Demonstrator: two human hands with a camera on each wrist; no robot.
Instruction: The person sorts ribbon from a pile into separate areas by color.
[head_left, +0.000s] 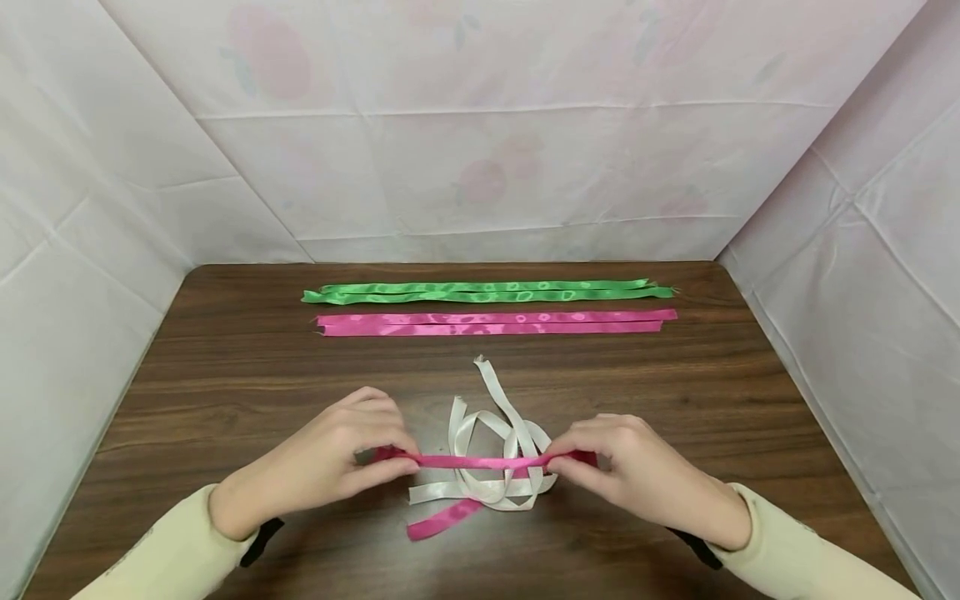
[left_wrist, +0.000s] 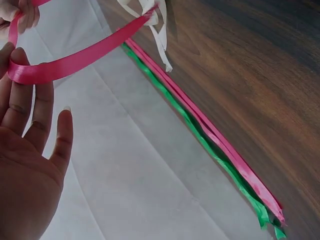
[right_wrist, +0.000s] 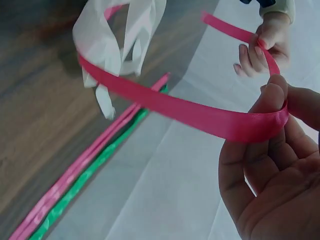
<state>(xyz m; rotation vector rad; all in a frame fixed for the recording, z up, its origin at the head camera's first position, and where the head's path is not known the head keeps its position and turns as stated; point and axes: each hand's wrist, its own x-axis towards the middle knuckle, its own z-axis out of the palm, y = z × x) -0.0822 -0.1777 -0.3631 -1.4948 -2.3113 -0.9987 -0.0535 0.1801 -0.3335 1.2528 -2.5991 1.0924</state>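
Between both hands a pink ribbon [head_left: 480,462] is stretched level above the table. My left hand [head_left: 352,446] pinches it between thumb and forefinger, and a short end hangs past the fingers. The right hand [head_left: 622,458] pinches the ribbon's other side, the rest of it trailing off beyond the grip. Beneath it lies a loose tangle of white ribbon [head_left: 491,392]. A pink ribbon end [head_left: 442,521] pokes out below the white loops; which strip it belongs to is hard to tell. In the right wrist view the held pink ribbon [right_wrist: 175,107] bends around the fingers.
Two green ribbons [head_left: 480,292] lie side by side along the back of the brown table [head_left: 225,358]. Just in front of them are two straight pink ribbons [head_left: 495,325]. White patterned cloth [head_left: 480,167] stands behind the table and at both sides.
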